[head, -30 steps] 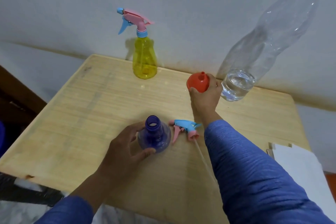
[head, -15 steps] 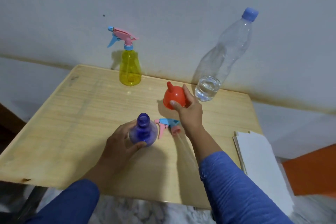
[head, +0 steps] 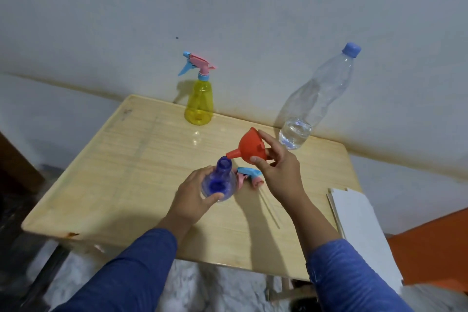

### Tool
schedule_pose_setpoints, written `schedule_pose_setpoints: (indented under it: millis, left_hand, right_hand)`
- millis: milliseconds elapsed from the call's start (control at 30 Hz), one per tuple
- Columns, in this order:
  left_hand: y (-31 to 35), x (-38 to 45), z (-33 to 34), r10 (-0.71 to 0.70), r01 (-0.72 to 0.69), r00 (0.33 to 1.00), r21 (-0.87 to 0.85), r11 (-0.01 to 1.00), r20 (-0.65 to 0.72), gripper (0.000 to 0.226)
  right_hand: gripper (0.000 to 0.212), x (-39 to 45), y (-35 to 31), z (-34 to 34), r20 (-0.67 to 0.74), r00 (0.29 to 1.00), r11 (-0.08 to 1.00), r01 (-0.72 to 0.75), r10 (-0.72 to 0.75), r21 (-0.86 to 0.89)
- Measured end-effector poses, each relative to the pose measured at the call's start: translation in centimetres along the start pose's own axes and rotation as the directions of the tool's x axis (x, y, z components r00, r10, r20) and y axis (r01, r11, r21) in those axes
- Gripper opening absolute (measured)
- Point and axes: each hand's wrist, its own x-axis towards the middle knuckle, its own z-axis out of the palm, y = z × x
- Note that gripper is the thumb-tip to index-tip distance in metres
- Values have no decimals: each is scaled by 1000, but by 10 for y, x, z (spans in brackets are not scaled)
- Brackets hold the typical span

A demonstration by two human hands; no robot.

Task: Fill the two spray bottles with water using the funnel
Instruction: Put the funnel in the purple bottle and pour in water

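My left hand (head: 193, 196) grips the open blue spray bottle (head: 219, 182), which stands on the wooden table (head: 121, 172). My right hand (head: 279, 172) holds the orange funnel (head: 249, 148) tilted, its spout pointing left and ending just above the bottle's mouth. The bottle's blue and pink spray head (head: 249, 176) lies on the table between my hands, its thin tube running toward me. The yellow spray bottle (head: 198, 104) stands capped at the table's back edge. A clear water bottle (head: 316, 99) with a blue cap and a little water stands at the back right.
A wall rises right behind the table. A stack of white sheets (head: 359, 225) overlaps the table's right edge, with an orange surface (head: 435, 248) beyond it. Dark furniture is at the far left.
My right hand has lifted the funnel from the table, turned its spout leftward and brought it over the blue bottle's mouth. My left hand stays on the bottle.
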Motion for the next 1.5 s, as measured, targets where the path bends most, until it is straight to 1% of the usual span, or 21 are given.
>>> schedule_pose_setpoints:
  millis: [333, 467, 600, 633, 733, 800, 867, 967, 1100, 1200, 1267, 1333, 1433, 1500]
  left_hand:
    - [3, -1, 0, -37, 37, 999, 0, 999, 10, 66]
    - [3, -1, -1, -37, 37, 999, 3, 999, 10, 66]
    - [2, -1, -1, -32, 32, 999, 17, 999, 1, 65]
    - [1, -1, -1, -32, 32, 999, 20, 999, 2, 65]
    - [2, -1, -1, -32, 32, 999, 26, 999, 6, 64]
    - [3, -2, -2, -32, 32, 999, 31, 999, 8, 63]
    - [5, -3, -3, -31, 31, 999, 20, 999, 9, 59]
    - [7, -3, -4, -20, 20, 1000, 1, 1000, 9, 53]
    - [6, -3, -5, -14, 14, 1000, -19, 1000, 4, 54]
    - [5, -3, -5, -10, 10, 1000, -22, 1000, 4, 55]
    - [6, -3, -4, -15, 15, 1000, -15, 1000, 6, 57]
    - [5, -3, -4, -31, 31, 999, 3, 1000, 13, 57]
    - [2, -3, -4, -55, 55, 998, 14, 998, 22, 58]
    - [4, -2, -4, -54, 53, 998, 19, 998, 25, 59]
  right_hand:
    - [64, -7, -11, 11, 78, 986, 963, 160, -146, -216]
    - [64, -4, -12, 11, 133, 973, 951, 214, -188, -222]
    - [70, -6, -9, 14, 152, 959, 935, 268, -237, -232]
    - [67, -7, -8, 16, 145, 958, 935, 275, -246, -225]
    - [43, -10, -9, 20, 98, 963, 936, 269, -253, -227]
    - [35, -12, -9, 23, 81, 959, 924, 282, -270, -258]
    - [33, -14, -8, 26, 102, 950, 904, 311, -294, -292]
    - [39, -14, -6, 27, 166, 928, 861, 372, -334, -348]
    - [38, -10, -7, 27, 238, 900, 812, 432, -364, -391]
    - [36, -10, -4, 25, 268, 894, 794, 443, -359, -415]
    - [35, -11, -5, 22, 261, 907, 815, 414, -331, -405]
    - [40, -12, -7, 19, 230, 919, 843, 386, -319, -375]
    - [50, -11, -13, 13, 167, 928, 860, 371, -333, -351]
    - [50, -7, -18, 6, 107, 940, 884, 342, -325, -319]
